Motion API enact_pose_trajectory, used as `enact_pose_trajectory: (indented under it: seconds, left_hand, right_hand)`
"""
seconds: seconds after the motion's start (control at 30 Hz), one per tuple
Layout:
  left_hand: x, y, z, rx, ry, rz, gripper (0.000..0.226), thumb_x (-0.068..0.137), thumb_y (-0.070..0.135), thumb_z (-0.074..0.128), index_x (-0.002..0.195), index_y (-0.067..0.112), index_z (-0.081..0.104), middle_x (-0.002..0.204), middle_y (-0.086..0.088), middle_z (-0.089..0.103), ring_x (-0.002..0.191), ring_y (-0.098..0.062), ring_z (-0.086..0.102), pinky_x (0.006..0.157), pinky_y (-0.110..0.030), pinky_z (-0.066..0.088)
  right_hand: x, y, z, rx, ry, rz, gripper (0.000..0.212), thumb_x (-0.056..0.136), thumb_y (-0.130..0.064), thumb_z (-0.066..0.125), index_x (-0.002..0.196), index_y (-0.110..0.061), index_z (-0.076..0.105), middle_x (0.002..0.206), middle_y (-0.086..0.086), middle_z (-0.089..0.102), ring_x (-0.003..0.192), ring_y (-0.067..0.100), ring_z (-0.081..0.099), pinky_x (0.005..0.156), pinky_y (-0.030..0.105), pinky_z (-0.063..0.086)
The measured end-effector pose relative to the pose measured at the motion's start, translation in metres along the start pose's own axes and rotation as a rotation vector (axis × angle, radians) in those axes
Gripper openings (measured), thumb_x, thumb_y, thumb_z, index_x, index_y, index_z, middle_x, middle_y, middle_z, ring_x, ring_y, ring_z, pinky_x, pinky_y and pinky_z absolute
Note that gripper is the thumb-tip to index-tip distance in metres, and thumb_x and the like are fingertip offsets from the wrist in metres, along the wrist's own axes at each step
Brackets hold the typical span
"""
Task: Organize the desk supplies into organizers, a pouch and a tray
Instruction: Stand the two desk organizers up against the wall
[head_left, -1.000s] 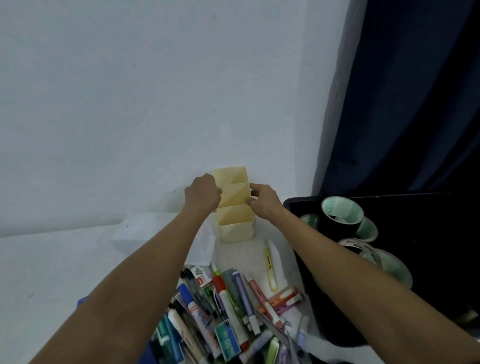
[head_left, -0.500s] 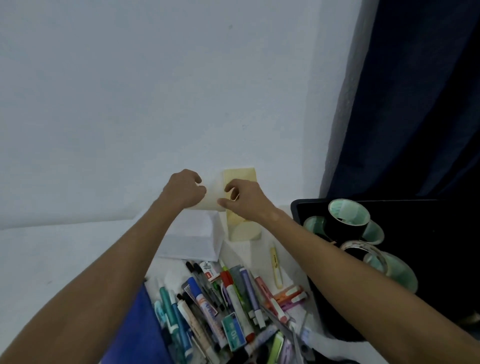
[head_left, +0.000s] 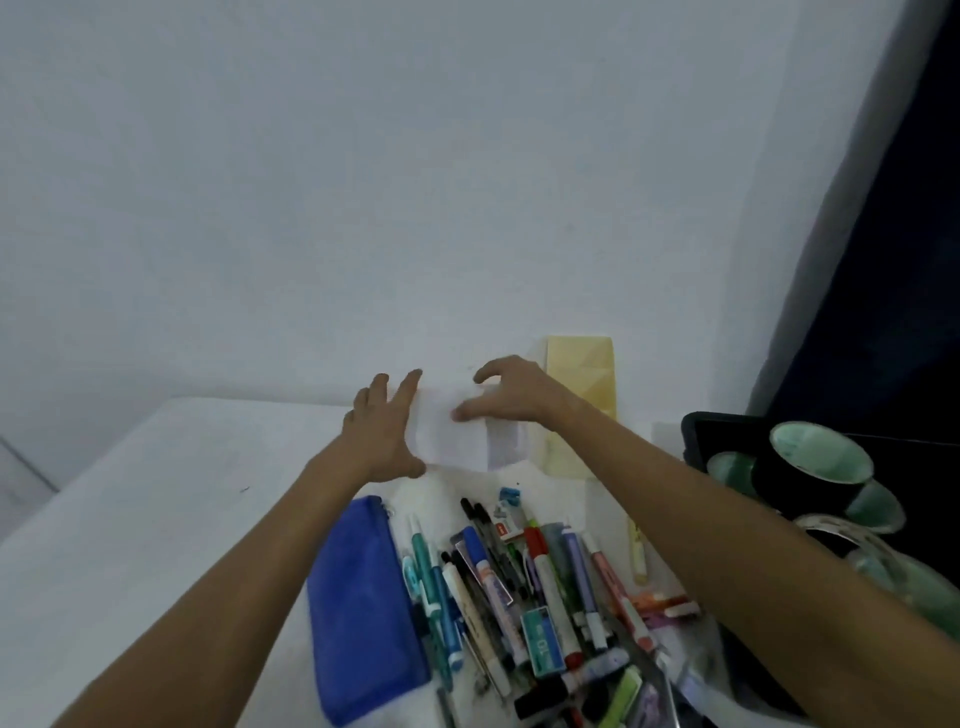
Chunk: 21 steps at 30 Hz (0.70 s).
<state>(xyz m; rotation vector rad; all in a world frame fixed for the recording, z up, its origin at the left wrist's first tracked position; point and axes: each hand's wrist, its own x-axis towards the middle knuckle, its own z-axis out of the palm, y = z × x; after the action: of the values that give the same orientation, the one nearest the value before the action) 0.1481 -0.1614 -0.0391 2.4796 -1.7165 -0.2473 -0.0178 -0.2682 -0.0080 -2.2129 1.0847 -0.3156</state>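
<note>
The white organizer (head_left: 457, 431) looks like a light, rigid plastic box, smooth enough to slip under dry fingers, so I judge it is best taken by its two opposite side walls, low down, rather than by the thin upper rim. It is pale and nearly blends into the white wall behind, with a faceted face just visible at its right edge; its compartments cannot be made out. It stands at the back of the white desk (head_left: 156, 519), just beside the yellow organizer (head_left: 582, 395), which leans or stands against the wall to its right. The left hand (head_left: 382, 436) is spread wide, fingers fanned against the box's left side; the right hand (head_left: 511, 395) is arched over its top and right side, thumb and fingers apart, touching it but not clamped. Nearer the person lie a blue zip pouch (head_left: 358, 608) and a heap of pens and markers (head_left: 524, 587), with tape rolls (head_left: 815, 467) in a black tray (head_left: 693, 441) at the right.
</note>
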Motion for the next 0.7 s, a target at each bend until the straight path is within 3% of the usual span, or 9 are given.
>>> enact_pose_trajectory:
  seconds: [0.07,0.17,0.23,0.3,0.37,0.43,0.53,0.6,0.7]
  left_hand:
    - [0.001,-0.001,0.004,-0.052,0.095,0.066,0.131,0.06,0.045,0.084,0.15,0.031,-0.01,0.158,-0.013,-0.004,0.145,-0.032,0.002,0.117,-0.048,0.017]
    - [0.008,0.002,-0.002,-0.193,0.342,0.178,0.118,0.064,0.046,0.08,0.152,0.022,0.006,0.154,-0.016,0.018,0.141,-0.034,0.019,0.113,-0.052,0.025]
    - [0.012,0.003,-0.009,-0.343,0.559,0.096,0.111,0.068,0.044,0.079,0.152,0.018,0.012,0.151,-0.019,0.024,0.14,-0.034,0.022,0.112,-0.052,0.025]
    - [0.011,0.006,-0.017,-0.643,0.663,-0.09,0.113,0.069,0.044,0.08,0.152,0.019,0.007,0.154,-0.015,0.018,0.143,-0.028,0.017,0.115,-0.046,0.021]
    - [0.009,0.008,-0.023,-0.993,0.532,-0.258,0.118,0.067,0.05,0.08,0.151,0.024,0.001,0.155,-0.009,0.018,0.141,-0.026,0.024,0.114,-0.042,0.026]
    - [0.007,0.009,-0.026,-1.301,0.31,-0.321,0.12,0.063,0.054,0.081,0.151,0.029,0.003,0.147,-0.006,0.033,0.129,-0.028,0.044,0.107,-0.044,0.039]
    - [0.003,0.015,-0.033,-1.539,0.114,-0.215,0.077,0.075,0.037,0.079,0.138,0.013,0.041,0.127,-0.009,0.059,0.098,-0.03,0.068,0.086,-0.044,0.056]
    - [0.002,0.022,-0.038,-1.593,0.169,-0.119,0.05,0.081,0.019,0.075,0.125,0.008,0.054,0.118,-0.011,0.066,0.094,-0.03,0.07,0.08,-0.043,0.058]
    - [0.009,0.029,-0.043,-1.533,0.339,-0.067,0.043,0.082,0.008,0.072,0.122,0.01,0.055,0.112,-0.009,0.067,0.099,-0.028,0.067,0.074,-0.042,0.06]
  right_hand:
    - [0.002,-0.016,-0.015,0.223,0.061,0.094,0.052,0.072,-0.048,0.075,0.103,-0.008,0.065,0.1,0.003,0.062,0.091,0.021,0.061,0.071,0.03,0.05]
    - [0.001,-0.03,-0.037,0.504,-0.004,0.248,0.052,0.073,-0.047,0.071,0.106,-0.009,0.059,0.097,0.007,0.064,0.081,0.024,0.065,0.064,0.033,0.057]
    - [-0.002,-0.03,-0.047,0.629,-0.083,0.296,0.05,0.077,-0.046,0.067,0.113,-0.013,0.058,0.102,0.006,0.061,0.084,0.027,0.064,0.063,0.038,0.059]
    - [-0.004,-0.022,-0.052,0.778,-0.117,0.321,0.045,0.081,-0.045,0.062,0.114,-0.015,0.057,0.106,0.005,0.056,0.088,0.03,0.061,0.063,0.041,0.058]
    - [-0.005,-0.008,-0.052,0.977,-0.141,0.338,0.037,0.083,-0.043,0.06,0.107,-0.014,0.055,0.107,0.008,0.051,0.088,0.034,0.059,0.066,0.043,0.056]
    - [-0.006,0.004,-0.047,1.147,-0.179,0.358,0.033,0.086,-0.041,0.058,0.102,-0.013,0.053,0.103,0.01,0.051,0.086,0.035,0.059,0.07,0.044,0.056]
    - [-0.004,0.02,-0.036,1.21,-0.226,0.33,0.035,0.086,-0.04,0.056,0.106,-0.012,0.053,0.107,0.012,0.049,0.093,0.035,0.057,0.08,0.047,0.053]
    - [-0.001,0.025,-0.031,1.124,-0.248,0.327,0.039,0.085,-0.045,0.055,0.104,-0.011,0.055,0.107,0.014,0.051,0.09,0.034,0.058,0.08,0.045,0.054]
    - [0.003,0.025,-0.03,0.862,-0.146,0.376,0.051,0.084,-0.054,0.057,0.108,-0.009,0.056,0.103,0.015,0.057,0.081,0.031,0.058,0.076,0.038,0.053]
